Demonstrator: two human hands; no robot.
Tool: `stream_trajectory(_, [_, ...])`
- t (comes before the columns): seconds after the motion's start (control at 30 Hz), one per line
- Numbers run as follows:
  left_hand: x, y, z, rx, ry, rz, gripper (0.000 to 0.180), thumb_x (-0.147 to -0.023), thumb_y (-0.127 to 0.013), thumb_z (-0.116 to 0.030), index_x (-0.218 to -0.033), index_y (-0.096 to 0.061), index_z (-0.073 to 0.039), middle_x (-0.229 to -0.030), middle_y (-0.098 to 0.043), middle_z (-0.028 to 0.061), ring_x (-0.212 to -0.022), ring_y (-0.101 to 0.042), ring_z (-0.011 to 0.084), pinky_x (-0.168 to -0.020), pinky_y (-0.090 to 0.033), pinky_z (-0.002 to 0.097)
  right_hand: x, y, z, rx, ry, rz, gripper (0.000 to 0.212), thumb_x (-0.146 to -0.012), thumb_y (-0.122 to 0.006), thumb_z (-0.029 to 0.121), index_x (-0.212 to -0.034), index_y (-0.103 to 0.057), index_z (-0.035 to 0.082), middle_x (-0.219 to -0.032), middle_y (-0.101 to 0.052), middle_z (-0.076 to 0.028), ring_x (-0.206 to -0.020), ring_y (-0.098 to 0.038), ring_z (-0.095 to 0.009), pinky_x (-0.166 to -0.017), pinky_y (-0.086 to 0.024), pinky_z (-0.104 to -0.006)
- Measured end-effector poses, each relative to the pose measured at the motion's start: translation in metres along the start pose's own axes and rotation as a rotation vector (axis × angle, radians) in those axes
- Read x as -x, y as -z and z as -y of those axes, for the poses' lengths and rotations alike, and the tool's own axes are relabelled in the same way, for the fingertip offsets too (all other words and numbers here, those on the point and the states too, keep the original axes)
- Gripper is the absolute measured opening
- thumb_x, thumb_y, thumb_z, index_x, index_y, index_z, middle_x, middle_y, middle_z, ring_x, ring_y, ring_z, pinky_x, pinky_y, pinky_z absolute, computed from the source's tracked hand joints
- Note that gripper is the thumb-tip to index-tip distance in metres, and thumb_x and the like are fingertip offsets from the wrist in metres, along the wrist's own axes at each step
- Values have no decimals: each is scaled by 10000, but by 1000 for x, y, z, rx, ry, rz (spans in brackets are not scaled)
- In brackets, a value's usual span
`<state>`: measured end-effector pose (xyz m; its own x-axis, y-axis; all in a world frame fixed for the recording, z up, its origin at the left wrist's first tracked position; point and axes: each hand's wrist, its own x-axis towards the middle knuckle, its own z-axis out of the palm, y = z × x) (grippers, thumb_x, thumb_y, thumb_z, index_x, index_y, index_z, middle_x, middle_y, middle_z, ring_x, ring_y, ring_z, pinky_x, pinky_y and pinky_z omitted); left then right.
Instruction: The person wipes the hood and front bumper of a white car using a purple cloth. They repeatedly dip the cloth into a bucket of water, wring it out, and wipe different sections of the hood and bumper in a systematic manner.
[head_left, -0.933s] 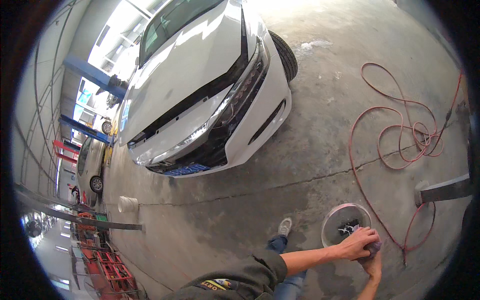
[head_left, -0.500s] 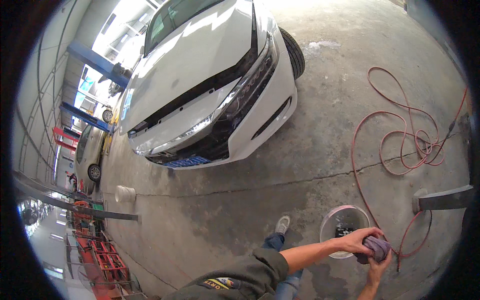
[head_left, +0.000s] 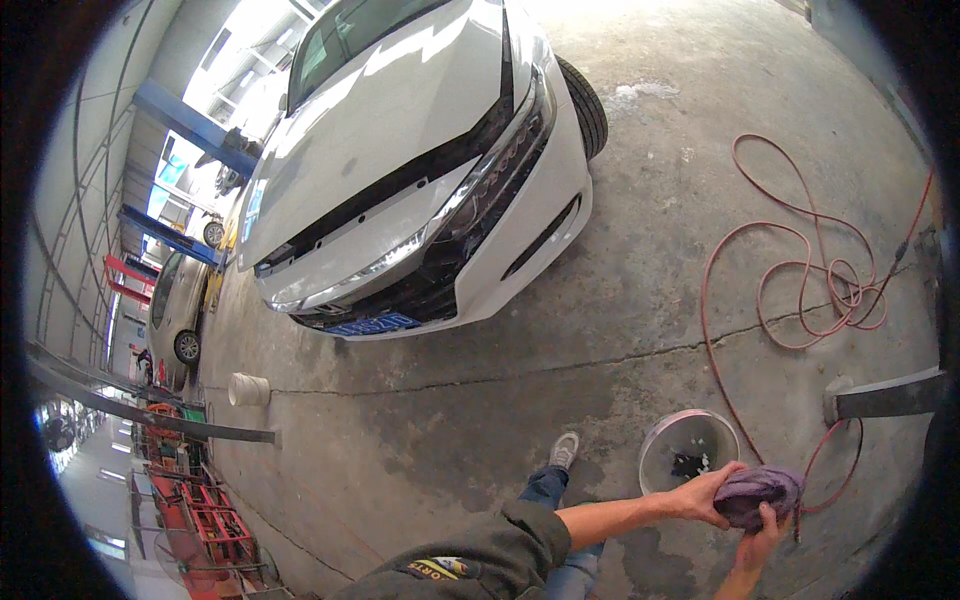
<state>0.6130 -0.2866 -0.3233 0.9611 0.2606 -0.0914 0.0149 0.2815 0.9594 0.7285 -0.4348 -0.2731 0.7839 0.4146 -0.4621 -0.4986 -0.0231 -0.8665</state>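
A bunched purple cloth [head_left: 760,496] is held between my two hands at the lower right. My left hand [head_left: 708,495] grips its left side, with the thumb and fingers curled round it. From below, my right hand [head_left: 762,540] holds the lower edge, its thumb against the folds. Just left of the cloth, a round pale bucket [head_left: 648,450] stands on the floor under my left hand. Inside it I see dark liquid with white patches of foam.
A white car [head_left: 400,200] stands ahead with its front toward me. A red hose [head_left: 712,330] lies coiled on the concrete at right, near a dark post foot [head_left: 890,398]. Another white bucket [head_left: 248,389] and red equipment [head_left: 205,515] are at left.
The cloth has shifted slightly up and right and looks more spread out. My left hand has moved onto its left side, and the bucket's inside shows more.
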Motion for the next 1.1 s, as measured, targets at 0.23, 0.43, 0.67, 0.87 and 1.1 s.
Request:
stream_trajectory(0.23, [-9, -9, -18, -236, -52, -196, 1284, -530, -916, -214, -1550, -156, -46, -1427, -462, 201, -1344, -455, 333, -1152, -337, 394, -12, -5, -16, -219, -75, 193, 605, -893, -586, 287, -1422, -426, 41, -1375, -510, -108, -1274, -492, -281, -1075, -394, -453])
stream_trajectory(0.43, [-20, 8, -30, -138, 240, -133, 1010, -632, -892, -289, -1445, -348, -39, -1200, -649, 175, -1107, -642, 322, -955, -500, 382, -10, 4, -14, -179, 8, 380, 675, -920, -522, 398, -1485, -377, 59, -1456, -472, -99, -1347, -440, -258, -1105, -341, -432])
stream_trajectory(0.67, [-29, -17, -34, 387, 359, -39, 645, -748, -774, -219, -1307, -510, -37, -1027, -632, 49, -962, -586, 162, -859, -484, 312, -34, 28, -5, -148, -40, 400, 605, -1012, -397, 488, -1463, -438, 86, -1464, -493, -52, -1338, -448, -203, -1094, -337, -382])
stream_trajectory(0.87, [-18, -57, -52, 1017, 480, 136, 764, -834, -742, -376, -1433, -401, -49, -1273, -575, 102, -1102, -584, 212, -885, -515, 360, -61, -10, -13, -712, -150, 948, 871, -889, -648, 543, -1571, -212, 221, -1645, -193, -74, -1465, -301, -330, -1173, -250, -602])
stream_trajectory(1.1, [-18, -48, -44, 1149, 733, 231, 719, -823, -747, -562, -1260, -579, -17, -1122, -662, 108, -945, -649, 212, -774, -547, 400, -57, -15, -9, -1133, -121, 804, 929, -833, -800, 297, -1550, -217, 204, -1388, -409, -56, -1183, -488, -271, -1030, -443, -526])
